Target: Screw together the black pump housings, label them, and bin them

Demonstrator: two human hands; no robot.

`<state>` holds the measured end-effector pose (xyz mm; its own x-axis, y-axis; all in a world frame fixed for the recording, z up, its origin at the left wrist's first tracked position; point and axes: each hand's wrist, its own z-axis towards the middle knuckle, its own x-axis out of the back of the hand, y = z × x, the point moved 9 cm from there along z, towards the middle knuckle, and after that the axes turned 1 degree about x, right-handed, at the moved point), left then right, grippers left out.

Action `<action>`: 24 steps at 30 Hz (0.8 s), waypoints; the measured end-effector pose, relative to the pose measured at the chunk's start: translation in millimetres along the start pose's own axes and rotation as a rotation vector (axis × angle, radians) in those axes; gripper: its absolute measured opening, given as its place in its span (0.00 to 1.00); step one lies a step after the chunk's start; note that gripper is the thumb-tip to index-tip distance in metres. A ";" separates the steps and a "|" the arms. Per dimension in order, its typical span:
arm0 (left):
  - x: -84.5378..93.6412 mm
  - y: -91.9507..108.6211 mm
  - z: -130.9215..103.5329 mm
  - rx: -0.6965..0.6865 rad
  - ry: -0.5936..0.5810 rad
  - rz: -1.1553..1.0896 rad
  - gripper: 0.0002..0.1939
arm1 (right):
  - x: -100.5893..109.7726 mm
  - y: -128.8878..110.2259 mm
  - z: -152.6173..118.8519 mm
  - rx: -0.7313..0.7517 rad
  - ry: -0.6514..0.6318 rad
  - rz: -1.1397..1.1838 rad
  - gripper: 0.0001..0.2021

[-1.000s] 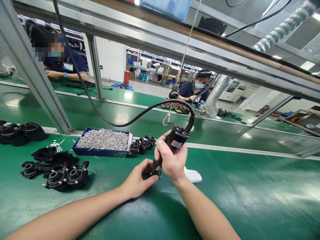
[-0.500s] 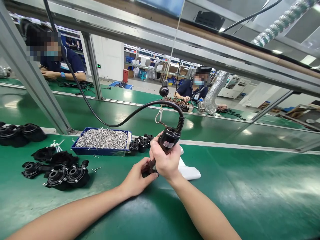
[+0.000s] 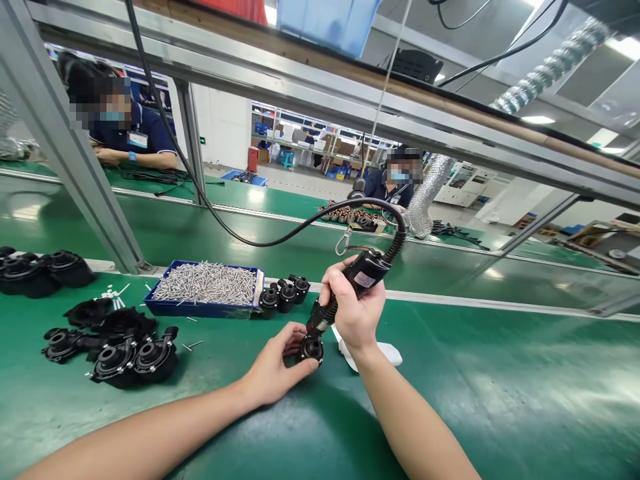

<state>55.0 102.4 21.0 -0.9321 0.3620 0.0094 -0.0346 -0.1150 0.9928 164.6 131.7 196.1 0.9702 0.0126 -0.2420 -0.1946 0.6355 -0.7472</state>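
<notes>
My right hand (image 3: 357, 310) is wrapped round a black electric screwdriver (image 3: 367, 272), which tilts down to the left with its cable leaving the top end. Its lower end is right at a small black pump housing (image 3: 313, 349) on the green bench; I cannot tell whether the bit touches a screw. Thumb and fingers of my left hand (image 3: 277, 363) grip that housing from the left side. A white cloth or paper piece (image 3: 385, 355) lies behind my right wrist.
A blue tray (image 3: 200, 309) full of screws stands behind my left hand, with several small housings (image 3: 286, 293) beside it. More black housings (image 3: 135, 357) and loose screws (image 3: 193, 345) lie at the left. The screwdriver's cable (image 3: 250, 244) loops across. Two people sit beyond the frame.
The screwdriver in my right hand has gone from nearly upright to leaning right, its top shifting right. The housing in my left hand now shows more. The camera view has shifted slightly.
</notes>
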 end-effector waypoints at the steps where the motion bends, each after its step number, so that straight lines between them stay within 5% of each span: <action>1: 0.2 0.0 0.1 -0.003 0.000 0.003 0.21 | -0.9 0.1 0.0 0.007 -0.008 -0.009 0.13; 18: -0.2 5.2 -0.3 -0.027 -0.002 -0.010 0.19 | -2.6 7.1 -3.1 0.013 -0.016 -0.031 0.13; 24: 1.9 -4.6 2.3 0.046 0.033 -0.103 0.27 | -5.8 20.7 -3.9 -0.065 -0.010 -0.046 0.17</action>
<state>54.2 105.7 16.6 -0.9359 0.3391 -0.0958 -0.1148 -0.0362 0.9927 154.5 141.8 179.7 0.9797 -0.0076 -0.2003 -0.1583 0.5837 -0.7964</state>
